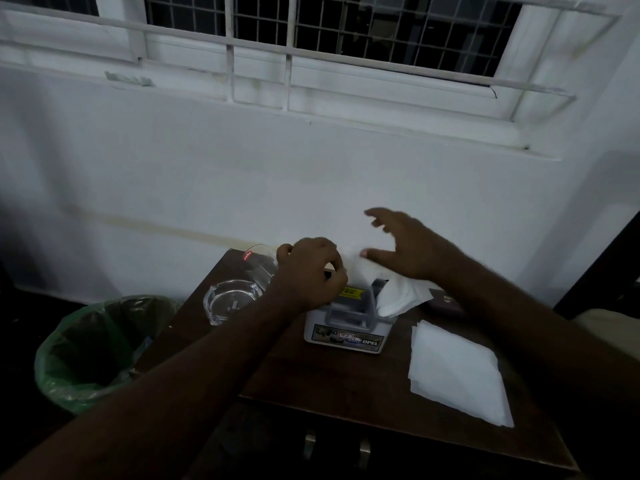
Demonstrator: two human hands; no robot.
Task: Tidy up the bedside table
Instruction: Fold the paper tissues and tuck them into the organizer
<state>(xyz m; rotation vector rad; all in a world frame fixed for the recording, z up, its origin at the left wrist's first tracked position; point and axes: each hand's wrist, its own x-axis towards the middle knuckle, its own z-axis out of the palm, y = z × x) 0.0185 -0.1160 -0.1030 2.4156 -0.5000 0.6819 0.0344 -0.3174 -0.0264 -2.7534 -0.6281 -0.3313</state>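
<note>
White tissue (388,289) bunched at the top of the small box (346,327), spilling over the box's right edge; box itself set near the middle of the dark wooden table (311,375), printed label facing the camera, yellow sticker on top. Left hand (310,271) curled over the box's top left, fingers (334,268) closed narrow on the tissue's upper end, pinching it just above the box. Right hand (405,244) raised above and right of the box, fingers (375,214) spread wide, holding nothing, thumb tip touching the tissue; motion-blurred. Flat stack of white paper napkins (457,372) lying right of the box and nearer the camera, apart from it, one corner pointing toward the box. Dark flat object (446,303) right of the box, behind the napkins, partly hidden under the right forearm; too dim to identify. Clear glass ashtray (232,301) left of the box, near the table's left edge. Clear glass jug (258,265) with a red sticker behind the ashtray, left of the box, partly hidden by the left hand. Waste bin (100,351) lined with a green bag on the floor, left of the box and beyond the table's edge. Two metal drawer handles (336,446) on the table's front, below the box. White wall behind the box, barred window (329,29) above it.
</note>
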